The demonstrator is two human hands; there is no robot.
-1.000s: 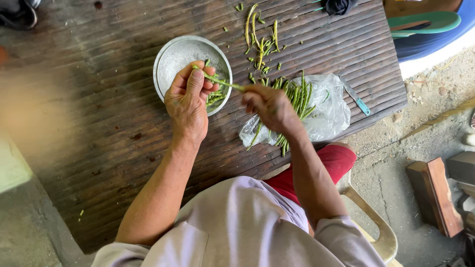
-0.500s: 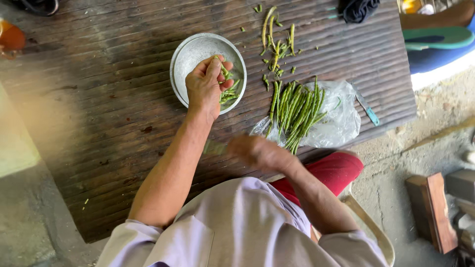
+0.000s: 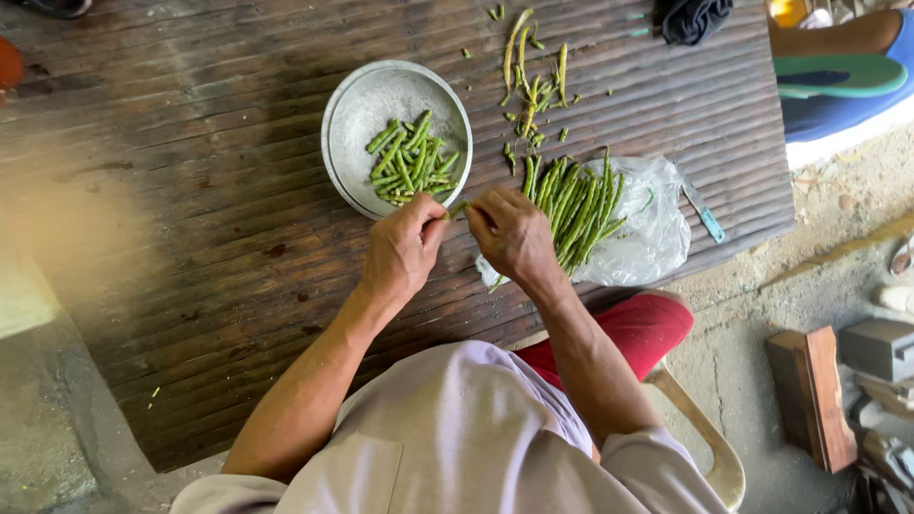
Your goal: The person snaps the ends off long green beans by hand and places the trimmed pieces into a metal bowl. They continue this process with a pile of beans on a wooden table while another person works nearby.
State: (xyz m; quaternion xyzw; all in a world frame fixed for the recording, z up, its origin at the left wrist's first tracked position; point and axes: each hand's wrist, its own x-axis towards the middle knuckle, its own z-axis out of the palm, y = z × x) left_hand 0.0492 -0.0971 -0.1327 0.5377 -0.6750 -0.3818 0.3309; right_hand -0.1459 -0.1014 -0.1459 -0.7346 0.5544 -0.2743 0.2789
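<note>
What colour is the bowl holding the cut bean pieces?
Silvery grey metal bowl, seen best in the head view.

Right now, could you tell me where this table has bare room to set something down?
Left of the metal bowl, bare wood runs to the table edge. It is crowded right of the bowl: bean scraps, whole beans on a plastic bag.
</note>
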